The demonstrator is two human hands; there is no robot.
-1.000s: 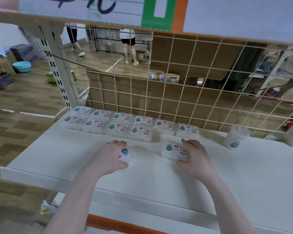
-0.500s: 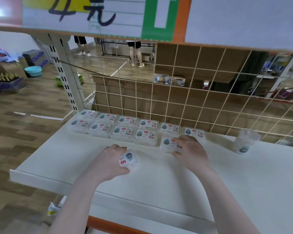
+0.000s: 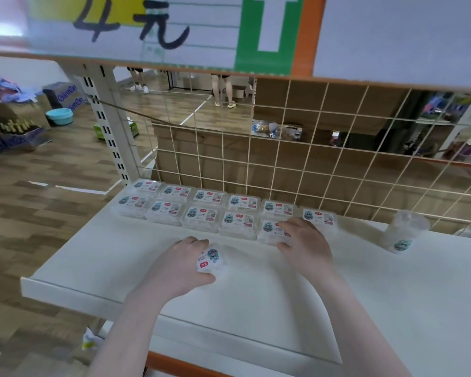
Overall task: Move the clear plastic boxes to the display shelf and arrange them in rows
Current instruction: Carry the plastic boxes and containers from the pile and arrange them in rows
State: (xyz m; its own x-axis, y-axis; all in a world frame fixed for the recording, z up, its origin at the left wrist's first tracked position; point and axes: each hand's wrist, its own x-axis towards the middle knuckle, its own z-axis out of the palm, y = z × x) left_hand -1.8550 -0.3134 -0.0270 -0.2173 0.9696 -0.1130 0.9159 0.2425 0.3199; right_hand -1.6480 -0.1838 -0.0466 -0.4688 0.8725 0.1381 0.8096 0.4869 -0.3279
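Observation:
Several clear plastic boxes (image 3: 201,216) with blue-and-red labels lie in two rows at the back left of the white display shelf (image 3: 256,308). My right hand (image 3: 305,243) grips one clear box (image 3: 269,230) at the right end of the front row, thumb at its near edge. My left hand (image 3: 184,263) holds another clear box (image 3: 212,259) on the shelf, in front of the rows. One more box (image 3: 318,216) ends the back row.
A clear plastic cup-shaped container (image 3: 403,232) lies tilted at the shelf's back right. A wire grid panel (image 3: 310,170) closes the back of the shelf. A price sign (image 3: 174,25) hangs overhead. People stand beyond the grid, and cartons sit on the floor at left.
My right hand pushed its box away from me into the front row, beside the fourth box. My left hand stayed in place with its box.

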